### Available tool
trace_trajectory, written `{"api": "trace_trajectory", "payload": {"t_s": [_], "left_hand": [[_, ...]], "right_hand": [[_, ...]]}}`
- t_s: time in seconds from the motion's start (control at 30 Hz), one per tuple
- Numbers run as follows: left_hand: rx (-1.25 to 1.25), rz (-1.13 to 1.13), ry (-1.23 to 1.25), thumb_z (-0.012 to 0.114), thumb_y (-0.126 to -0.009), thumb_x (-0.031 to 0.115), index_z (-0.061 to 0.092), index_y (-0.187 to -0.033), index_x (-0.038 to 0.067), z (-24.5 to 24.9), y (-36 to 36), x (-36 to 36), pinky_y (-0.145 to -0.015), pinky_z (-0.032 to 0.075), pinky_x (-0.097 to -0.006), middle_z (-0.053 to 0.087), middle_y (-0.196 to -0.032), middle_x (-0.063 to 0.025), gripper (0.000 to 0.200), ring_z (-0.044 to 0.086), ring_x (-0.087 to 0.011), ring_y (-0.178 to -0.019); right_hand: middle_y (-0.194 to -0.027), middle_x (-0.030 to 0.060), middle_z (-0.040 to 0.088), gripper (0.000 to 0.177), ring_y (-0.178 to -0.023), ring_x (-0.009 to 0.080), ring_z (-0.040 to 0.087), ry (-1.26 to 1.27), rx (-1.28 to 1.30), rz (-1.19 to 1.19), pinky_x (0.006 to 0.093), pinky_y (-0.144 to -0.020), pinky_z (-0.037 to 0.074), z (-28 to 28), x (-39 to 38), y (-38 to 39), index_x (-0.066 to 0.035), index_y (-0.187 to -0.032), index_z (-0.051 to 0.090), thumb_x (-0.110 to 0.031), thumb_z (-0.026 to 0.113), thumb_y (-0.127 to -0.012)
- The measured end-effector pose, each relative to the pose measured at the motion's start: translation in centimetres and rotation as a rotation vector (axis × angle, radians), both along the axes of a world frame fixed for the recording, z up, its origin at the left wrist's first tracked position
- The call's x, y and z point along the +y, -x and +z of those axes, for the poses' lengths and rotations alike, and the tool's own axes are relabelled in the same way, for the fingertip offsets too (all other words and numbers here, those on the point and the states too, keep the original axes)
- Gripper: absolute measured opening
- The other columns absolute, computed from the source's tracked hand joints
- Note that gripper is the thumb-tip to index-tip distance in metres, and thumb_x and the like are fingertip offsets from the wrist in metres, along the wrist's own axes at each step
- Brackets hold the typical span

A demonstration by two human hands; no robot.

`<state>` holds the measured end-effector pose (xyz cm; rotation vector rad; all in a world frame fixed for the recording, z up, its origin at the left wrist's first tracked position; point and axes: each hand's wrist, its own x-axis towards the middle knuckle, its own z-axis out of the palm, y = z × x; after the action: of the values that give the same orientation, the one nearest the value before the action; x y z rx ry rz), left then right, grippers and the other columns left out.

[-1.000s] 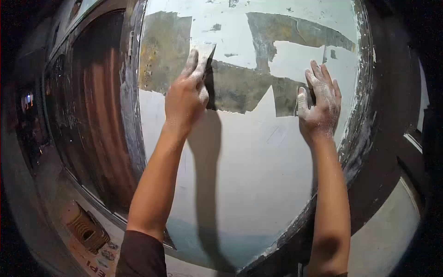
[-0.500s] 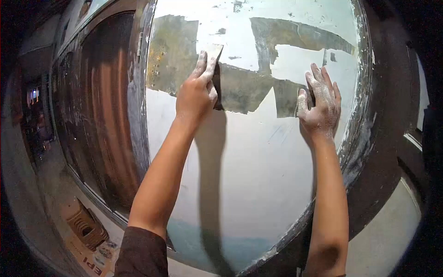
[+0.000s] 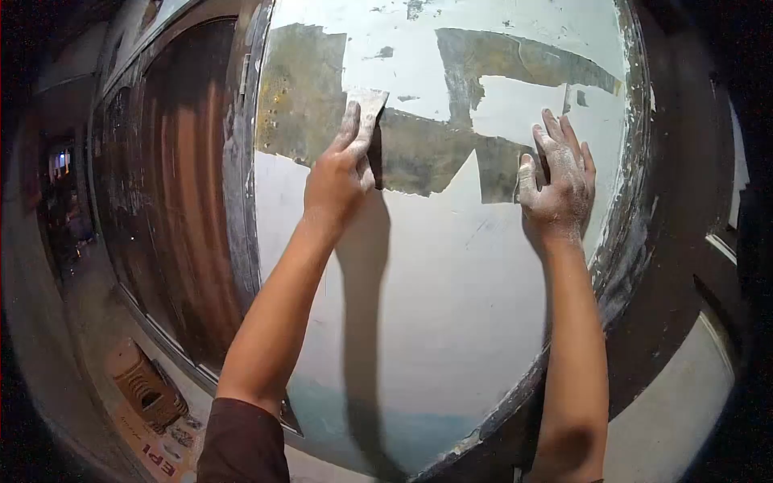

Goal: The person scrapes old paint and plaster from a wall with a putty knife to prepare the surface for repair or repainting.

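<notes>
My left hand [image 3: 336,173] grips a putty knife [image 3: 369,99], its white-smeared blade pointing up against the wall panel. The blade is at the border between a white-coated area [image 3: 435,298] and a bare grey-brown patch [image 3: 419,157]. The knife's handle is hidden inside my fingers. On the right, my right hand [image 3: 560,189] lies on the panel with its fingers spread, dusted white and holding nothing. Jagged edges of white coating run along the bare patch between the two hands.
To the left is a dark door with a brown curtain-like surface [image 3: 197,177]. A stack of brown plastic stools [image 3: 147,386] stands on the floor at lower left, beside a printed cardboard piece [image 3: 153,459]. A rough dark frame [image 3: 624,249] borders the panel on the right.
My left hand and the putty knife have slid a little downward along the panel. My right hand has stayed in nearly the same place.
</notes>
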<state>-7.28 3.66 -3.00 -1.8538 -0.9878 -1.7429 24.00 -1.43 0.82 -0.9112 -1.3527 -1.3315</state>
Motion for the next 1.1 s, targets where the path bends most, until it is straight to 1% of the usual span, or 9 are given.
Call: {"api": "trace_trajectory", "payload": {"t_s": [0.1, 0.23, 0.3, 0.43, 0.5, 0.67, 0.87, 1.03, 1.1], "left_hand": [[0.032, 0.198, -0.139, 0.063, -0.081, 0.004, 0.063, -0.144, 0.022, -0.2, 0.1, 0.4, -0.085, 0.060, -0.0459, 0.044, -0.164, 0.0027, 0.065, 0.072, -0.0331, -0.105], [0.019, 0.168, -0.058, 0.059, -0.084, 0.003, 0.063, -0.144, 0.021, 1.6, 0.5, 0.3, -0.085, 0.060, -0.0448, 0.046, -0.162, -0.0005, 0.062, 0.071, -0.0345, -0.106], [0.012, 0.063, -0.107, 0.052, -0.086, -0.005, 0.059, -0.148, 0.014, 1.5, 0.4, 0.0, -0.092, 0.057, -0.0414, 0.046, -0.161, -0.0099, 0.065, 0.068, -0.0389, -0.116], [0.019, 0.045, -0.094, 0.054, -0.085, -0.006, 0.057, -0.150, 0.014, -1.2, 0.0, 0.0, -0.093, 0.056, -0.0417, 0.044, -0.162, -0.0099, 0.068, 0.067, -0.0391, -0.118], [0.071, 0.217, -0.122, 0.056, -0.089, 0.003, 0.055, -0.152, 0.024, -1.4, 0.2, 0.4, -0.085, 0.060, -0.0460, 0.041, -0.165, -0.0019, 0.067, 0.071, -0.0364, -0.108], [0.059, 0.205, -0.152, 0.058, -0.086, 0.002, 0.054, -0.153, 0.024, 1.7, 0.8, 1.0, -0.080, 0.060, -0.0468, 0.041, -0.165, -0.0023, 0.071, 0.071, -0.0364, -0.104], [0.078, 0.130, -0.154, 0.059, -0.080, 0.000, 0.051, -0.154, 0.018, -0.9, 0.0, 0.3, -0.081, 0.061, -0.0477, 0.037, -0.167, -0.0088, 0.077, 0.073, -0.0388, -0.096], [0.097, 0.098, -0.111, 0.054, -0.080, 0.002, 0.050, -0.155, 0.015, 2.8, 0.2, -0.4, -0.083, 0.060, -0.0495, 0.036, -0.167, -0.0098, 0.076, 0.072, -0.0424, -0.099], [0.047, 0.062, -0.012, 0.052, -0.081, -0.002, 0.053, -0.153, 0.018, 3.3, -0.1, -0.8, -0.094, 0.058, -0.0440, 0.039, -0.167, -0.0048, 0.075, 0.067, -0.0379, -0.118]], "right_hand": [[-0.156, 0.0012, 0.056, 0.042, -0.150, 0.0233, 0.044, 0.024, 0.011, 0.013, 0.0498, -0.125, 0.028, -0.1, -0.7, 0.4, -0.012, -0.133, 0.068, -0.017, 0.065, -0.091], [-0.155, 0.0016, 0.056, 0.040, -0.150, 0.0232, 0.044, 0.052, 0.004, 0.018, 0.0485, -0.125, 0.027, 0.1, -0.7, 0.1, -0.012, -0.131, 0.069, -0.017, 0.065, -0.091], [-0.155, 0.0014, 0.057, 0.040, -0.150, 0.0229, 0.044, 0.045, -0.003, 0.028, 0.0484, -0.125, 0.028, 0.1, -0.7, 0.0, -0.012, -0.131, 0.069, -0.017, 0.065, -0.091], [-0.155, 0.0016, 0.057, 0.040, -0.150, 0.0230, 0.044, 0.039, -0.004, 0.033, 0.0485, -0.125, 0.028, 0.1, -0.7, 0.0, -0.012, -0.131, 0.068, -0.016, 0.065, -0.091], [-0.155, -0.0019, 0.057, 0.041, -0.149, 0.0209, 0.046, 0.002, 0.001, 0.009, 0.0478, -0.125, 0.029, 0.0, -0.2, -0.2, -0.016, -0.127, 0.072, -0.020, 0.066, -0.088], [-0.155, 0.0003, 0.057, 0.041, -0.150, 0.0215, 0.044, 0.050, 0.028, 0.006, 0.0476, -0.126, 0.028, -0.1, -1.2, 0.5, -0.014, -0.130, 0.070, -0.018, 0.065, -0.090], [-0.157, 0.0014, 0.055, 0.041, -0.150, 0.0232, 0.044, 0.045, 0.034, -0.019, 0.0495, -0.126, 0.027, 0.0, -1.1, 0.8, -0.012, -0.131, 0.068, -0.016, 0.064, -0.091], [-0.156, 0.0018, 0.056, 0.043, -0.150, 0.0240, 0.044, 0.055, 0.031, -0.016, 0.0495, -0.125, 0.028, -0.2, -1.0, 0.9, -0.013, -0.132, 0.068, -0.016, 0.064, -0.089], [-0.156, 0.0015, 0.056, 0.044, -0.150, 0.0235, 0.044, 0.033, 0.026, -0.032, 0.0495, -0.125, 0.028, -0.3, -0.8, 0.7, -0.013, -0.132, 0.068, -0.016, 0.064, -0.088]]}}
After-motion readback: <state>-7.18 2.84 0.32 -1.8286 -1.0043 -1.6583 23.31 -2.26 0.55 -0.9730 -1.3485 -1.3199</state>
